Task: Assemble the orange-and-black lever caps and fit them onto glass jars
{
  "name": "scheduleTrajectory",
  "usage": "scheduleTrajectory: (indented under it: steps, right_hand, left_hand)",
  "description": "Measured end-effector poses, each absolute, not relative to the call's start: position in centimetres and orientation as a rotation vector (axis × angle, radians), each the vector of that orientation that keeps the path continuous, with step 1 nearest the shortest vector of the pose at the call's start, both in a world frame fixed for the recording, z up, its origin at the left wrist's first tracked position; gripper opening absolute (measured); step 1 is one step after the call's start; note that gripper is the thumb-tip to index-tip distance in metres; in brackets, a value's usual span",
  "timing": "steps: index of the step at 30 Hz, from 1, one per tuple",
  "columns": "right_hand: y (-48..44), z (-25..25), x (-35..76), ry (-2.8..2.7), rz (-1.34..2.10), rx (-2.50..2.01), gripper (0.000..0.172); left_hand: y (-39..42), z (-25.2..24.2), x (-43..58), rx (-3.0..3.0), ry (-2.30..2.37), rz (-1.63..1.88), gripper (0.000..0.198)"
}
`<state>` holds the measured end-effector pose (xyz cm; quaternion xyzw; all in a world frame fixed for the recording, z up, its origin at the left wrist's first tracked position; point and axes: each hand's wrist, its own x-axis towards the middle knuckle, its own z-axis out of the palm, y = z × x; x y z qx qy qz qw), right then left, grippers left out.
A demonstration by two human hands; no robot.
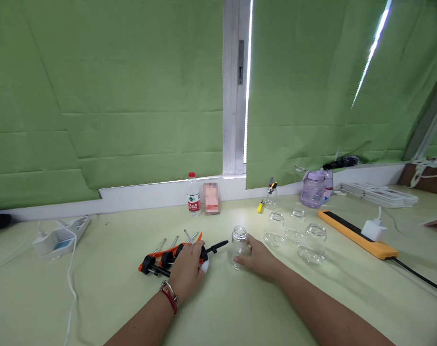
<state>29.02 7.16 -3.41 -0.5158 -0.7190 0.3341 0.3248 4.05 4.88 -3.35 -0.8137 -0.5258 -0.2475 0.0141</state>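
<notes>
A white power strip (59,238) lies at the far left of the pale green desk (95,298), at nine o'clock from the left hand (187,266). That hand rests palm-down over black-handled screwdrivers in an orange holder (156,262); whether its grip is closed on one I cannot tell. At twelve o'clock stands a red-capped clear plastic water bottle (193,194). At three o'clock the right hand (259,259) cups a small clear glass jar (239,246), upright on the desk, grip curled round its lower body. More clear glass jars (312,240) stand at two o'clock, then a long orange power strip (355,233).
</notes>
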Motion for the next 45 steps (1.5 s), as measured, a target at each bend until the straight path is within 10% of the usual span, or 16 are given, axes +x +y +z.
scheduleTrajectory:
  steps: [17, 45]
  right_hand:
    - [8.6, -3.2, 30.9, -2.139, -0.18, -1.622, 0.056]
    - [4.6, -1.8, 26.1, -2.346, -0.027, -1.316, 0.058]
  left_hand:
    - [5.6, -3.5, 2.4, -2.494, -1.477, -1.171, 0.045]
    - [4.3, -3.4, 3.1, -2.843, -1.355, -0.953, 0.049]
